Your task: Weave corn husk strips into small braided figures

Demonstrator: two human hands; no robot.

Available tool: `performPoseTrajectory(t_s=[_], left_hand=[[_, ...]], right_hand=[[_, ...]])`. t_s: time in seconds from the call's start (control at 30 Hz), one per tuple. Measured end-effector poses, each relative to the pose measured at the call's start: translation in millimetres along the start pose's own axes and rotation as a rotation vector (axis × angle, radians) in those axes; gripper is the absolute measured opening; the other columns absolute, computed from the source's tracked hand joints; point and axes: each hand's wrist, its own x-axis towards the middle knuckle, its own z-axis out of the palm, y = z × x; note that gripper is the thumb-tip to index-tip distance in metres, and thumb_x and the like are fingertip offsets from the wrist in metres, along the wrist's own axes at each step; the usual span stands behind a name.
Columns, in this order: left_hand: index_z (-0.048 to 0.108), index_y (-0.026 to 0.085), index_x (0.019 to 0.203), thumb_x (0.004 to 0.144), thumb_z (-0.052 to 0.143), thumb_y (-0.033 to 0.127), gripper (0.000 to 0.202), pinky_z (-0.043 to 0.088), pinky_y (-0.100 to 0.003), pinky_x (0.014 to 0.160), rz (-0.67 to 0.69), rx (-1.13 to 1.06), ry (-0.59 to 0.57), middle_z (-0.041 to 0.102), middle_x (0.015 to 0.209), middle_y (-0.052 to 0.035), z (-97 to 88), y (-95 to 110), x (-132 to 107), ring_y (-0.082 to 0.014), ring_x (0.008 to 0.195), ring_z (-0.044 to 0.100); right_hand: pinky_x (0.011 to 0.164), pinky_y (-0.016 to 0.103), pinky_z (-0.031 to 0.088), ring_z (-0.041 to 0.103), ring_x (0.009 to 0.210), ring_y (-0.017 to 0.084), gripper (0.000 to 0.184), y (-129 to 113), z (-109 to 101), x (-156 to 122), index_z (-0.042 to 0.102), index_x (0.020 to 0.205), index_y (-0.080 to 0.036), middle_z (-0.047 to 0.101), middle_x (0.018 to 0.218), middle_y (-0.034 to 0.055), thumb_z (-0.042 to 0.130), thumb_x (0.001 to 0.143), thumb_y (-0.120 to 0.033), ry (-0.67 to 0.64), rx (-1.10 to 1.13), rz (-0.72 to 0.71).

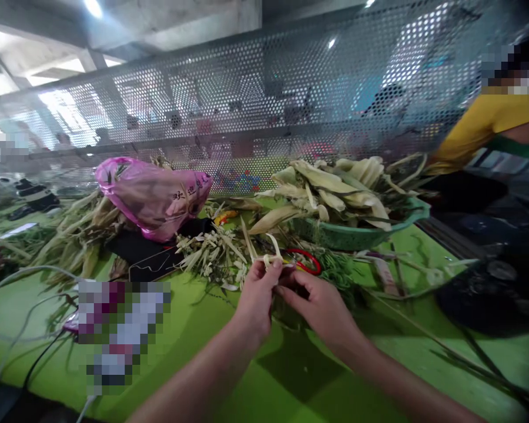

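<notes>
My left hand [256, 296] and my right hand [318, 305] meet above the green table [291, 376], both pinching a pale yellow leaf strip [270, 254] that loops and sticks up between the fingertips. The fingers of both hands are curled closed on it. Just behind the hands lie red-handled scissors [307, 259] and a heap of cut pale leaf pieces [214, 251]. A green basket [361, 234] piled with folded pale leaves stands behind and to the right.
A pink plastic bag [156, 197] sits at the back left on a dark cloth, with long green leaves [77, 232] beside it. A perforated metal screen [255, 100] closes the far side. A person in a yellow shirt [485, 123] is at the right. Cables [22, 282] trail at the left.
</notes>
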Motion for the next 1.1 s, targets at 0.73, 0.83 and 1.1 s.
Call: performPoseTrajectory(t_s=[0.73,0.83,1.1], left_hand=[[0.061,0.016,0.078,0.074,0.07,0.038,0.024,0.041,-0.023,0.069,0.188,0.428,-0.046,0.065,0.067,-0.0014,-9.6,18.5,8.2,-0.0113,0.065,0.057],[0.062,0.015,0.077,0.068,0.076,0.04,0.03,0.039,-0.021,0.062,0.108,0.418,-0.061,0.063,0.065,0.0002,-9.3,17.2,8.0,-0.0087,0.059,0.052],[0.06,0.014,0.071,0.056,0.083,0.045,0.042,0.034,-0.019,0.049,-0.176,0.265,-0.095,0.058,0.056,0.0022,-5.6,11.4,3.6,-0.0062,0.048,0.047]], right_hand=[[0.052,0.025,0.033,0.043,0.056,0.013,0.017,-1.5,-9.2,-2.4,0.055,0.064,-0.019,0.05,0.059,-0.0028,0.061,0.073,-0.032,-0.192,0.115,0.143],[0.057,0.026,0.038,0.049,0.062,0.015,0.023,-2.2,-23.7,-1.2,0.057,0.079,-0.021,0.056,0.069,-0.0009,0.06,0.08,-0.043,-0.016,-0.054,0.043],[0.065,0.026,0.041,0.052,0.069,0.017,0.02,4.4,-30.6,-0.9,0.057,0.081,-0.021,0.059,0.073,-0.0003,0.051,0.089,-0.038,-0.018,-0.102,-0.051]])
